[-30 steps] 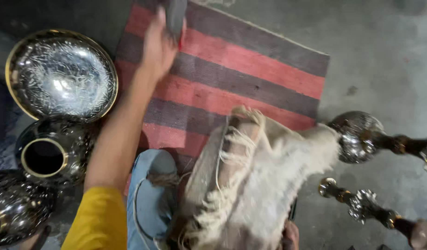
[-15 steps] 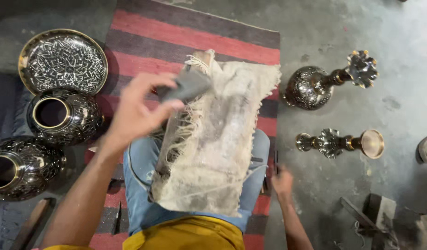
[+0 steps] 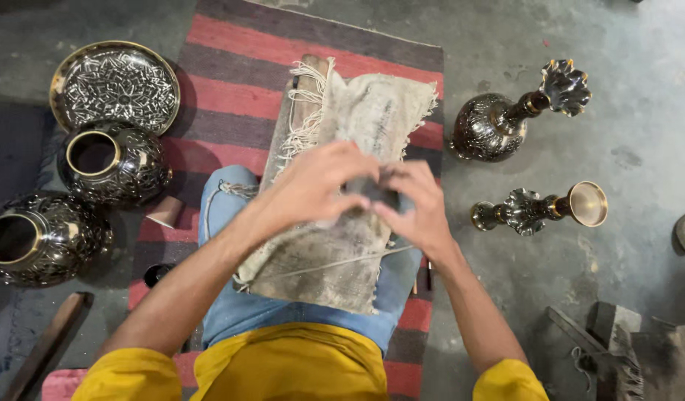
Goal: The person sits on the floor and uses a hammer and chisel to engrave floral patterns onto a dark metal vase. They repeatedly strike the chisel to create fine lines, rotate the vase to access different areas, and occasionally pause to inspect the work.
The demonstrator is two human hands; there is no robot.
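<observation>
Two engraved pots (image 3: 112, 162) stand empty while both hands' fingers (image 3: 342, 174) grip a dark block (image 3: 372, 191)

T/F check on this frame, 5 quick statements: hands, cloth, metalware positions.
1. Both hands, left hand and right hand, meet on a small dark object over the lap. True.
2. The frayed cloth lies spread on the bare concrete floor. False: it drapes over a wooden board on the person's lap, above the striped rug.
3. The engraved round plate sits to the person's left. True.
4. The two round pots stand to the person's right. False: they stand to the left, below the plate.
5. The two long-necked vases both stand upright. False: both lie on their sides on the floor.
</observation>
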